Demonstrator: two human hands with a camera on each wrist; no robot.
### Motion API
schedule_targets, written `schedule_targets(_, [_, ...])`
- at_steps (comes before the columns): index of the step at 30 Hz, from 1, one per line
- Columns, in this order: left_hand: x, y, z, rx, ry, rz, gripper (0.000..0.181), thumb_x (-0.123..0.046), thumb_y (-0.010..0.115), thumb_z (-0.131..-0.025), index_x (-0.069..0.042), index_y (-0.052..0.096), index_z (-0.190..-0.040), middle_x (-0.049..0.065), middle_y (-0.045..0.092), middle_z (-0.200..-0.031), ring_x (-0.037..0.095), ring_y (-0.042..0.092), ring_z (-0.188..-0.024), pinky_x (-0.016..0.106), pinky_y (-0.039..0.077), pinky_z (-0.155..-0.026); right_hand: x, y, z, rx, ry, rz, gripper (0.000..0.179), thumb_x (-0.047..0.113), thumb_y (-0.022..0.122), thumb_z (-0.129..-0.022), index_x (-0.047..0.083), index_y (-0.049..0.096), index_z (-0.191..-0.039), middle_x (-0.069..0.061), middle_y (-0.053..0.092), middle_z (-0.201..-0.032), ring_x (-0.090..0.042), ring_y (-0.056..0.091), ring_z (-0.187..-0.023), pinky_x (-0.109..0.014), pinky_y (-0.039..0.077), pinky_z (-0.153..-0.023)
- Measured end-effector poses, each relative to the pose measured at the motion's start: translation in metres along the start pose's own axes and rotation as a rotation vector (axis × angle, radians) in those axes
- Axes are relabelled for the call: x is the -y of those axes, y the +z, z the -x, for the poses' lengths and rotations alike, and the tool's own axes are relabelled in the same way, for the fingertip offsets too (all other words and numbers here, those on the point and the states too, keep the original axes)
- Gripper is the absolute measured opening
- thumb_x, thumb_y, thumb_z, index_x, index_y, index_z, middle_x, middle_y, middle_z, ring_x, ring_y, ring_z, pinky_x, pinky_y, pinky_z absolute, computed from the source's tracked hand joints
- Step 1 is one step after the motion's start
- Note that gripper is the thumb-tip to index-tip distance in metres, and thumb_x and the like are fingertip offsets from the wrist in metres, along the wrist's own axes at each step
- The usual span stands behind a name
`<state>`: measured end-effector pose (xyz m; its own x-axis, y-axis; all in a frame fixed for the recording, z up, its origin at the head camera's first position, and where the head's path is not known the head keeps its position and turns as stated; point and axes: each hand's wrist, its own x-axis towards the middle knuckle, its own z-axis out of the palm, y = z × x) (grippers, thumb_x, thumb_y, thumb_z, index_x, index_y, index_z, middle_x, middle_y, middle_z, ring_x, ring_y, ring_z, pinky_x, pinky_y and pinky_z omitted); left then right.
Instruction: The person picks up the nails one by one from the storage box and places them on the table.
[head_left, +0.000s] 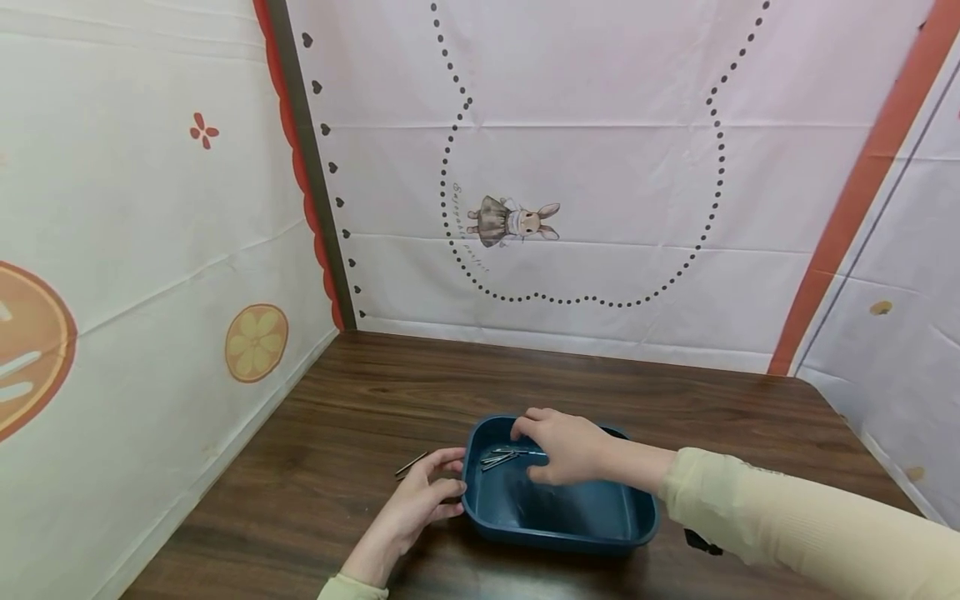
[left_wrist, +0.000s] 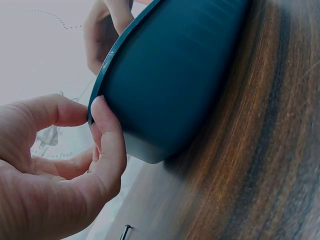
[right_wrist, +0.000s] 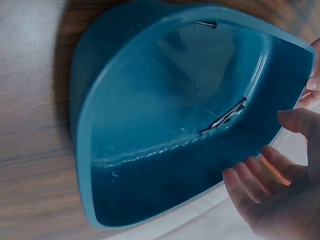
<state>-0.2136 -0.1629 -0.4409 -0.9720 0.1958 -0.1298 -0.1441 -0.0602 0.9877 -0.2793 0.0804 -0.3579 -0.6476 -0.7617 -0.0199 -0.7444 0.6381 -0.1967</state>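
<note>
A dark blue plastic basin (head_left: 558,537) stands on the table, with several metal nails (head_left: 498,458) lying inside near its left end. My left hand (head_left: 420,500) pinches the basin's rim at that end, fingertips on both sides of the edge in the left wrist view. Over the basin's far side hovers my right hand (head_left: 566,448), its fingers spread and bent a little, holding nothing. In the right wrist view the nails (right_wrist: 222,117) lie in a loose bunch below the fingertips, and a separate nail (right_wrist: 206,23) lies apart from them.
On the wooden table (head_left: 300,517), a nail (head_left: 411,465) lies left of the basin, just behind my left hand. Printed cloth (head_left: 585,183) hangs along the table's back, and more cloth (head_left: 150,208) rises on the left side.
</note>
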Motion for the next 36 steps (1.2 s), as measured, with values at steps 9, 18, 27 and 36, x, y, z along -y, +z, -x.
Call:
schedule_targets(9, [-0.001,0.001,-0.002,-0.001,-0.011,-0.003,0.059,-0.006,0.057,-0.089,0.004,0.04,-0.144,0.017,0.045,-0.128,0.013,0.06,-0.084,0.025,0.055,-0.07,0.003,0.003,-0.012,0.005,-0.056,0.059,0.04,0.029,0.072,-0.086,0.016,0.061,-0.122,-0.004,0.061,-0.113,-0.015,0.056,-0.095,-0.025,0.052,-0.067])
schedule_targets(18, [-0.002,0.002,-0.002,0.004,-0.019,-0.012,0.058,-0.007,0.057,-0.09,0.003,0.04,-0.144,0.018,0.045,-0.128,0.014,0.061,-0.086,0.026,0.056,-0.071,0.003,0.009,-0.02,0.038,-0.109,0.162,0.038,0.031,0.072,-0.086,0.016,0.063,-0.119,0.0,0.061,-0.111,-0.014,0.054,-0.096,-0.022,0.051,-0.066])
schedule_targets(27, [-0.001,0.001,-0.002,-0.001,-0.009,-0.005,0.057,-0.006,0.057,-0.09,0.004,0.04,-0.144,0.018,0.046,-0.127,0.013,0.061,-0.085,0.025,0.056,-0.07,0.007,0.011,-0.03,0.041,-0.2,0.346,0.035,0.033,0.072,-0.085,0.018,0.064,-0.116,0.002,0.062,-0.112,-0.013,0.052,-0.093,-0.025,0.051,-0.072])
schedule_targets(36, [-0.001,-0.001,-0.001,0.001,-0.017,-0.007,0.057,-0.007,0.057,-0.09,0.003,0.04,-0.144,0.018,0.047,-0.127,0.013,0.061,-0.084,0.025,0.056,-0.07,0.012,0.016,-0.039,0.066,-0.297,0.592,0.039,0.039,0.07,-0.087,0.021,0.062,-0.12,0.005,0.062,-0.111,-0.012,0.053,-0.095,-0.025,0.052,-0.076])
